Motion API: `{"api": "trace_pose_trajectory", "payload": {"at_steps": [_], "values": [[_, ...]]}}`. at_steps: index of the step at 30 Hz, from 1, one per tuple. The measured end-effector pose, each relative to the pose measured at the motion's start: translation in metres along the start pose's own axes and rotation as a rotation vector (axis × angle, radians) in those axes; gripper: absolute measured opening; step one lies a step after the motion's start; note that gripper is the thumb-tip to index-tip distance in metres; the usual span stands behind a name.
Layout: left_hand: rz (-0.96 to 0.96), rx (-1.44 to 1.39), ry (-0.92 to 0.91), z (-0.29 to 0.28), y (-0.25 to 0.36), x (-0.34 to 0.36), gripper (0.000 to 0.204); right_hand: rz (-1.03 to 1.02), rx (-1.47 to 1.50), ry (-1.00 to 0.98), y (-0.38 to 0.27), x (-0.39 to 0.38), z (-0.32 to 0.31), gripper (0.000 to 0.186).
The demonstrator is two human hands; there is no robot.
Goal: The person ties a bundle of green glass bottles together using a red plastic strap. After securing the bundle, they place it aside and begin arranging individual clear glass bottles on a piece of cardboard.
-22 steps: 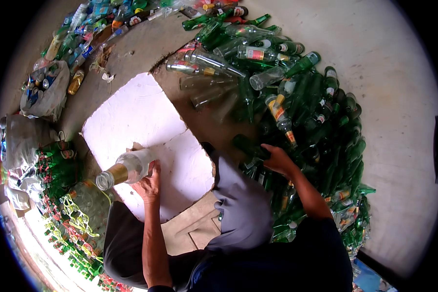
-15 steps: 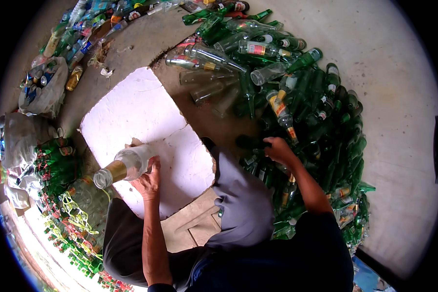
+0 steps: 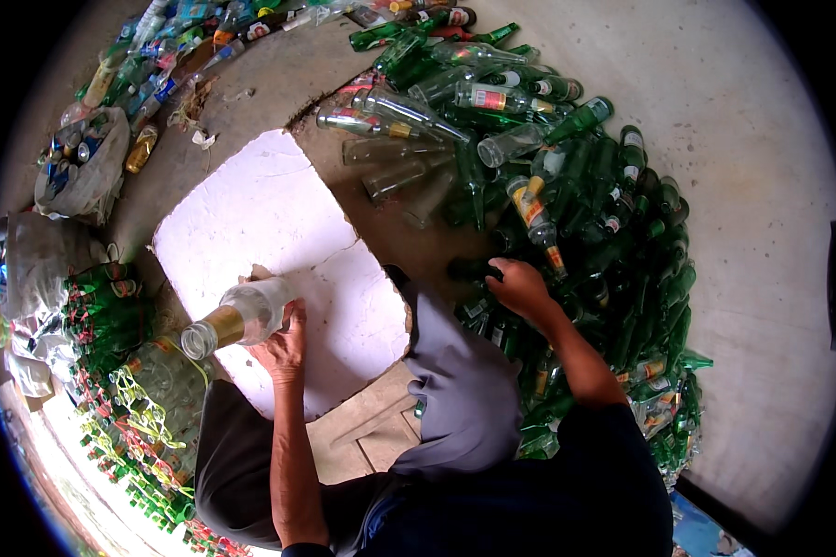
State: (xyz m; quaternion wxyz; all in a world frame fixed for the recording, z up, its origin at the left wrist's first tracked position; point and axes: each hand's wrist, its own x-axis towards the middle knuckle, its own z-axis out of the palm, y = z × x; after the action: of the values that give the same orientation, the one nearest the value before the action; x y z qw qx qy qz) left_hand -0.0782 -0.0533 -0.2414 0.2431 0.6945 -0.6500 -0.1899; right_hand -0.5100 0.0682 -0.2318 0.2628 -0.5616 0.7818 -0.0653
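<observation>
A clear glass bottle [image 3: 258, 306] with gold foil round its neck is on the white board, its mouth toward me and tilted to the left. My left hand [image 3: 281, 348] is closed round its near right side, with the thumb along the glass. On the right, my right hand [image 3: 520, 286] reaches to the edge of the green bottle heap and grips one end of a dark green bottle [image 3: 466, 269]. Shadow hides much of that bottle. Just beyond this hand lies a bottle with a yellow label [image 3: 532, 218].
The white board [image 3: 251, 213] spans the space before my knees. A large heap of green bottles [image 3: 585, 186] rises on the right against a pale wall [image 3: 752, 278]. To the left are bundled green bottles [image 3: 107, 311] and a plastic bag of cans [image 3: 88, 172]. Mixed bottles [image 3: 149, 65] lie at the far left.
My right hand has shifted slightly left, and the dark green bottle has moved with it. My left hand and the clear bottle have stayed nearly still.
</observation>
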Motion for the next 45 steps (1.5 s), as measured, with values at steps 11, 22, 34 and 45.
{"api": "trace_pose_trajectory", "payload": {"at_steps": [11,22,34,45], "values": [[-0.006,0.032,-0.051,-0.006,0.003,0.0,0.1,0.225,0.366,0.035,-0.017,-0.001,-0.01,0.059],[-0.023,-0.11,-0.043,-0.006,0.009,0.0,0.098,0.431,0.773,0.163,0.043,0.129,-0.036,0.047],[0.093,-0.014,0.01,-0.004,0.004,0.001,0.102,0.81,0.979,0.435,0.067,0.265,-0.021,0.056],[0.106,0.002,0.013,-0.007,0.008,0.0,0.102,0.881,1.041,0.463,0.058,0.279,-0.029,0.054]]}}
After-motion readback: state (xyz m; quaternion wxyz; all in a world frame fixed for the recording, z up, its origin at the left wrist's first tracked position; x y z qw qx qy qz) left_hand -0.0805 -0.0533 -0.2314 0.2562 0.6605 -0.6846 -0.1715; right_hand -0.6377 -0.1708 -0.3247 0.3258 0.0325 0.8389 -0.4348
